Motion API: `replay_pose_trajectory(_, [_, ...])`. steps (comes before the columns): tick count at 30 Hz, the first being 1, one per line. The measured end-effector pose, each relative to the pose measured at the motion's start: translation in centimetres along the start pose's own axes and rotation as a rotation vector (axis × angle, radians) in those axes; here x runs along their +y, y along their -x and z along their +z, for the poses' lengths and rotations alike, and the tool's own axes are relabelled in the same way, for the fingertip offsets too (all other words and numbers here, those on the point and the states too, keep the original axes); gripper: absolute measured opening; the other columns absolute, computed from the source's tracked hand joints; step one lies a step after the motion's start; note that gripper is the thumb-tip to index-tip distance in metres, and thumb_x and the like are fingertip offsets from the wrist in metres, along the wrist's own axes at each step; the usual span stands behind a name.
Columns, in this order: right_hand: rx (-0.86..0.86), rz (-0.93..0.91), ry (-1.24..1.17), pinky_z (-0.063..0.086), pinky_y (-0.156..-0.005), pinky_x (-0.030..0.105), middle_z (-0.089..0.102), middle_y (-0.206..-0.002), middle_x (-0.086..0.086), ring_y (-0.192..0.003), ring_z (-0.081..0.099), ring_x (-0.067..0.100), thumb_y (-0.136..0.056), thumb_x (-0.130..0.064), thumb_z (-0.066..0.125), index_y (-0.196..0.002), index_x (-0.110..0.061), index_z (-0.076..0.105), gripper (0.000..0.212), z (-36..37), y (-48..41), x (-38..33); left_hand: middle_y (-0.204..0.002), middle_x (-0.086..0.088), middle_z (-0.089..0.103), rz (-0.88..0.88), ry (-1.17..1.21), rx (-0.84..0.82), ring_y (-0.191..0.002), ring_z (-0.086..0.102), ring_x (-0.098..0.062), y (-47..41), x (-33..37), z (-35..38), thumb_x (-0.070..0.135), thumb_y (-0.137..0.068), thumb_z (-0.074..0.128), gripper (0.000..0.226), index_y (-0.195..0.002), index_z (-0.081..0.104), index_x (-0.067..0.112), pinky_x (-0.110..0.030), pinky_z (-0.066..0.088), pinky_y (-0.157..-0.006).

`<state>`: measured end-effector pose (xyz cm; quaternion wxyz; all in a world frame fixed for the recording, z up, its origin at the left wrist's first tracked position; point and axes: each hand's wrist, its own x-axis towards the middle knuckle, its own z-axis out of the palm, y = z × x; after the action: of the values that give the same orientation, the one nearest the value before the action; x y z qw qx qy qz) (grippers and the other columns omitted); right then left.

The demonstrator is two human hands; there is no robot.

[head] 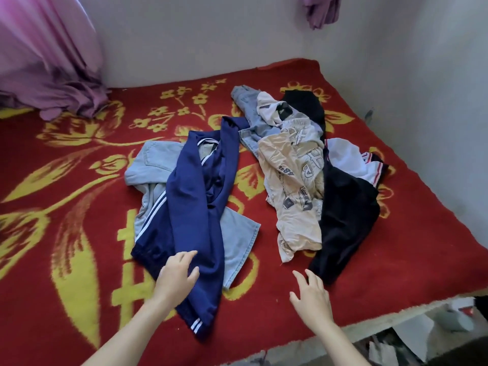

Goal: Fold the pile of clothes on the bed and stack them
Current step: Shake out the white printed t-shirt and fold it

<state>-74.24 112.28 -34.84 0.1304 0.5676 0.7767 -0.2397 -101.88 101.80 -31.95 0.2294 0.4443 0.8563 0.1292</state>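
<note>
Soft daylight, wide-angle edge distortion, slightly blurry

Fuzzy woven blanket [79, 260]; smooth (perhaps polyester) track pants [192, 207].

A red blanket [79, 159] with a yellow flower pattern fills most of the view. At the far left a pink-purple curtain [47, 48] hangs down, and its bunched lower end lies crumpled on the blanket's far left corner. A pale wall [198, 35] runs along the far side and meets a second wall [435, 75] on the right. A purple cloth [320, 9] hangs at the top against the far wall. Below the blanket's near right edge lie white paper [414, 331] and a grey object [454, 322], too blurred to identify.
</note>
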Motion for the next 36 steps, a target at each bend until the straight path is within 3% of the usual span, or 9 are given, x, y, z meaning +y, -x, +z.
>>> replay_pose_trajectory(9, [-0.141,-0.047,0.125,0.031,-0.105,0.034,0.026,-0.147,0.006,-0.135,0.026,0.023,-0.091,-0.023,0.047,-0.145,-0.024,0.024,0.059,-2.2,-13.7,7.3,-0.137,0.006,0.044,-0.05,0.092,-0.041,-0.127,0.037,-0.012,-5.4,11.6,5.3,0.023,-0.096,0.047,0.044,-0.139,0.04,0.018,-0.023,0.03,-0.101])
replay_pose_trajectory(12, [-0.156,-0.048,0.149,0.035,-0.099,0.036,0.038,-0.137,0.006,-0.127,0.034,0.025,-0.089,-0.021,0.05,-0.138,-0.022,0.033,0.053,-2.5,-17.4,7.6,-0.135,0.007,0.045,-0.119,0.13,-0.009,-0.126,0.037,-0.011,-6.0,11.3,5.9,0.021,-0.095,0.049,0.043,-0.137,0.042,0.019,-0.023,0.031,-0.101])
replay_pose_trajectory(20, [-0.095,-0.163,0.19,0.037,-0.094,0.036,0.04,-0.134,0.005,-0.125,0.035,0.026,-0.087,-0.014,0.047,-0.132,-0.021,0.04,0.046,0.2,-23.4,7.0,-0.131,0.002,0.051,-0.315,0.174,0.006,-0.124,0.042,-0.015,-5.2,8.8,7.4,0.016,-0.092,0.053,0.041,-0.133,0.048,0.015,-0.025,0.03,-0.1])
replay_pose_trajectory(22, [-0.033,-0.168,0.148,0.037,-0.081,0.035,0.056,-0.113,0.01,-0.108,0.05,0.03,-0.086,-0.008,0.047,-0.115,-0.011,0.055,0.03,0.9,-24.0,6.8,-0.132,0.002,0.05,-0.338,0.177,-0.016,-0.125,0.041,-0.015,-4.8,8.6,8.2,0.017,-0.093,0.053,0.041,-0.134,0.047,0.015,-0.025,0.03,-0.101])
replay_pose_trajectory(24, [0.012,-0.188,0.236,0.039,-0.077,0.037,0.063,-0.092,0.011,-0.093,0.057,0.031,-0.087,-0.006,0.05,-0.092,-0.007,0.064,0.015,1.2,-24.7,6.7,-0.133,0.002,0.049,-0.352,0.197,-0.03,-0.125,0.041,-0.016,-4.5,8.6,8.8,0.019,-0.094,0.052,0.041,-0.134,0.047,0.016,-0.026,0.03,-0.101])
replay_pose_trajectory(26, [-0.01,-0.228,0.341,0.038,-0.076,0.036,0.064,-0.092,0.007,-0.093,0.057,0.028,-0.09,-0.012,0.05,-0.086,-0.01,0.066,0.016,0.8,-25.3,6.7,-0.133,0.003,0.049,-0.361,0.219,-0.027,-0.126,0.041,-0.015,-4.4,8.7,8.9,0.022,-0.094,0.051,0.041,-0.135,0.046,0.016,-0.026,0.03,-0.102])
replay_pose_trajectory(29, [0.027,-0.231,0.189,0.033,-0.067,0.034,0.061,-0.089,0.009,-0.089,0.056,0.03,-0.094,-0.018,0.047,-0.082,-0.005,0.062,0.023,-0.3,-24.9,6.3,-0.134,0.004,0.048,-0.356,0.243,-0.027,-0.127,0.039,-0.013,-4.3,9.0,8.6,0.024,-0.095,0.049,0.042,-0.136,0.045,0.016,-0.027,0.029,-0.105])
replay_pose_trajectory(32, [0.04,-0.127,-0.104,0.033,-0.063,0.034,0.054,-0.077,0.007,-0.082,0.056,0.033,-0.097,-0.023,0.04,-0.071,-0.013,0.044,0.028,-1.9,-21.8,4.9,-0.133,0.003,0.049,-0.341,0.283,-0.029,-0.126,0.04,-0.013,-4.2,9.5,7.8,0.024,-0.095,0.049,0.041,-0.136,0.045,0.016,-0.028,0.03,-0.105])
replay_pose_trajectory(36, [0.118,-0.152,-0.292,0.026,-0.062,0.033,0.059,-0.08,0.018,-0.079,0.055,0.035,-0.098,-0.017,0.041,-0.085,-0.005,0.05,0.02,-4.9,-16.4,2.0,-0.135,0.001,0.049,-0.3,0.319,-0.038,-0.127,0.041,-0.014,-4.3,10.2,6.3,0.024,-0.095,0.047,0.042,-0.136,0.045,0.016,-0.028,0.032,-0.105])
